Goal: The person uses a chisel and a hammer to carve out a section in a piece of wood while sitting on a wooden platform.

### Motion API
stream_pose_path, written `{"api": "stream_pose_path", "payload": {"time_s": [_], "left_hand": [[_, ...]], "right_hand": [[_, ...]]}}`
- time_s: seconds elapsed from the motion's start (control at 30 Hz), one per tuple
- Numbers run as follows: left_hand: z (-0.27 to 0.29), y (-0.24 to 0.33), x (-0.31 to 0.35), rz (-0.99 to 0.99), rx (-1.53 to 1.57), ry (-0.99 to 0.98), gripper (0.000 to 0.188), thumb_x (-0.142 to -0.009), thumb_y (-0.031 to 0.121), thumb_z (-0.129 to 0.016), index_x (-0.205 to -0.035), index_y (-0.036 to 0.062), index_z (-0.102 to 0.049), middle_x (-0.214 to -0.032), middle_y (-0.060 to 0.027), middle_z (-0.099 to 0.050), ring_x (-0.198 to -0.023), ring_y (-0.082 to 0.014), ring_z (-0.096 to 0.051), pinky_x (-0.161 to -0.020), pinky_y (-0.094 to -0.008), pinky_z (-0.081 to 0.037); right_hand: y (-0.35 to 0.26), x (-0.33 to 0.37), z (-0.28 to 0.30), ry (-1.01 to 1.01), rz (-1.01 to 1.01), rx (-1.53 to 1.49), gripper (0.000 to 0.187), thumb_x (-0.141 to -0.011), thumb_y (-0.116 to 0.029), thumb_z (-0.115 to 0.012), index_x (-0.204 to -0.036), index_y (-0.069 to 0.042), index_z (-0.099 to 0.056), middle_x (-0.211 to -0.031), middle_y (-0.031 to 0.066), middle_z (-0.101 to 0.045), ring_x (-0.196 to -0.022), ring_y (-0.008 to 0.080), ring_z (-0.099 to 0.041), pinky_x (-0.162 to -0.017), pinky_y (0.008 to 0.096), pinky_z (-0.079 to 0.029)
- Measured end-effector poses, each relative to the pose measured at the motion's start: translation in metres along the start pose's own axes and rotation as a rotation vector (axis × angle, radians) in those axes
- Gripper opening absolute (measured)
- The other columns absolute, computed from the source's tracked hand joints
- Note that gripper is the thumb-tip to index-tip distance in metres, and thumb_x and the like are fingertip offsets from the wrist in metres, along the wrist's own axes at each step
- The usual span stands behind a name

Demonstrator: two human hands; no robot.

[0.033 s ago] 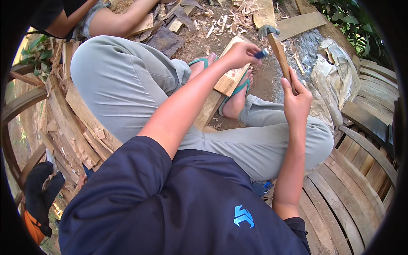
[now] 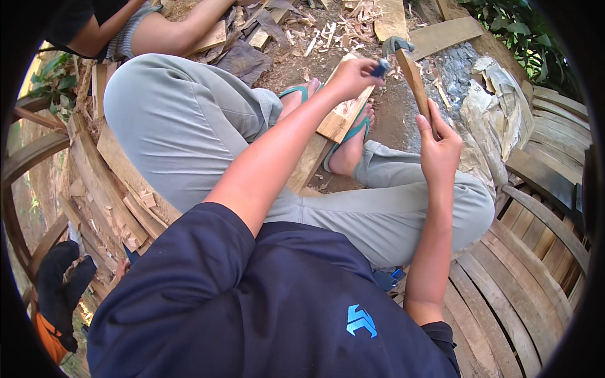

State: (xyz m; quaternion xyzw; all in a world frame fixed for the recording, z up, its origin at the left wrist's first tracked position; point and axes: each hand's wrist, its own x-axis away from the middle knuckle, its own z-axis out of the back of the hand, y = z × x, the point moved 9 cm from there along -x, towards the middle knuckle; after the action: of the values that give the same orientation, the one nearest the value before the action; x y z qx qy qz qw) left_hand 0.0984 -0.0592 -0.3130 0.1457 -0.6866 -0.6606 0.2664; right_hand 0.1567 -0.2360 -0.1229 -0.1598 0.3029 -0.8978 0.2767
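My left hand (image 2: 354,80) is closed around a short tool with a dark blue handle (image 2: 379,69) and a greyish end. The tool is small and blurred, so its working end cannot be made out. It is above a light wooden block (image 2: 343,118) lying between my feet. My right hand (image 2: 439,146) grips the lower part of a hammer's wooden handle (image 2: 413,80). The hammer's grey metal head (image 2: 396,45) is up and away from me, right of the blue tool and apart from it.
Wood shavings (image 2: 328,34) and offcuts litter the ground ahead. A crumpled pale sack (image 2: 498,107) lies at the right. Curved wooden slats (image 2: 498,302) lie at the lower right, and planks (image 2: 104,183) at the left. Another person's bare leg (image 2: 179,31) is at the top left.
My left hand has shifted slightly left, and the blue-handled tool has turned from pointing rightward to more upright. My right hand and the hammer look unmoved.
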Motion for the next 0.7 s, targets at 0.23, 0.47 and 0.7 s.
{"api": "stream_pose_path", "payload": {"time_s": [0.23,0.47,0.7], "left_hand": [[0.024,-0.033,-0.013,-0.014,0.141,0.203,0.037,-0.086,0.007,-0.082,-0.120,-0.0012,-0.071,-0.108,-0.0112,-0.076,-0.096,-0.0152,-0.072,-0.084,-0.0308,-0.058],[0.010,-0.015,-0.005,-0.031,0.185,0.192,0.033,-0.087,0.004,-0.080,-0.118,-0.0025,-0.071,-0.108,-0.0093,-0.076,-0.097,-0.0142,-0.072,-0.086,-0.0295,-0.058],[0.016,-0.023,-0.009,-0.093,0.146,0.235,0.036,-0.084,0.010,-0.083,-0.119,0.0057,-0.075,-0.097,-0.0066,-0.079,-0.089,-0.0108,-0.074,-0.078,-0.0287,-0.057]], "right_hand": [[-0.002,-0.002,0.001,0.038,0.024,-0.037,0.042,-0.095,-0.015,-0.072,-0.136,-0.007,-0.067,-0.094,0.0114,-0.078,-0.069,0.0064,-0.054,-0.064,0.0290,-0.048],[0.000,-0.004,-0.004,0.012,0.022,0.018,0.041,-0.095,-0.019,-0.073,-0.135,-0.013,-0.069,-0.082,0.0142,-0.074,-0.064,0.0070,-0.051,-0.061,0.0299,-0.046],[-0.001,-0.004,-0.010,-0.027,0.006,0.066,0.041,-0.095,-0.019,-0.073,-0.135,-0.013,-0.069,-0.075,0.0121,-0.071,-0.061,0.0083,-0.049,-0.057,0.0316,-0.044]]}}
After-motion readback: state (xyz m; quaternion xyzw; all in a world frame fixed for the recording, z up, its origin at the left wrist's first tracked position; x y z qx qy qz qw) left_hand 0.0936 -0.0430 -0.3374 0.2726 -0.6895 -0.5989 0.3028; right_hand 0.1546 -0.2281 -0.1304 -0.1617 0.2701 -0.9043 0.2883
